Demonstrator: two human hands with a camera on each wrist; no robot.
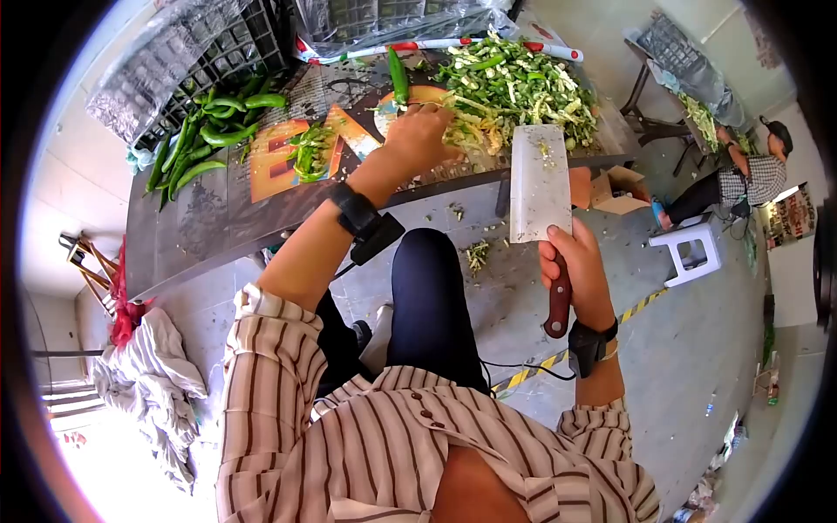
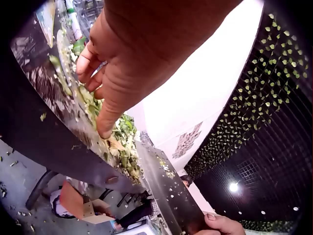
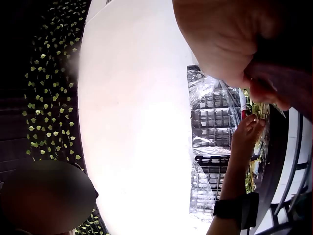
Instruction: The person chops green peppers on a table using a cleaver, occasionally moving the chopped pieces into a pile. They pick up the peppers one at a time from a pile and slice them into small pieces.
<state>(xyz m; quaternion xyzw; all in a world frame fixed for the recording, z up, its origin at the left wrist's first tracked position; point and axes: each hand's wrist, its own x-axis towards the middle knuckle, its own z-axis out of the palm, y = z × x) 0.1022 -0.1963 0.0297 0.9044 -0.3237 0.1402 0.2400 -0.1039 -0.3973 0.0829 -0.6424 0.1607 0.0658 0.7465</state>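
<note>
My right hand point(image 1: 580, 270) grips the dark red-brown handle of a cleaver point(image 1: 539, 187), its broad blade pointing away from me and flecked with green bits. Fingers spread and thumb apart, my left hand point(image 1: 418, 138) reaches palm-down over the table's far side; nothing shows between its fingers in the left wrist view. Just beyond those fingertips lies a whole green chili pepper point(image 1: 398, 77). To the right of the left hand is a large heap of chopped green peppers point(image 1: 523, 91). A small pile of sliced pepper point(image 1: 311, 152) sits to its left.
Whole green peppers point(image 1: 222, 122) spill from a black crate point(image 1: 235, 48) at the table's point(image 1: 200, 244) far left. An open cardboard box point(image 1: 619, 190) and a white stool point(image 1: 689, 253) stand on the right. Another person point(image 1: 754, 183) works at a table beyond.
</note>
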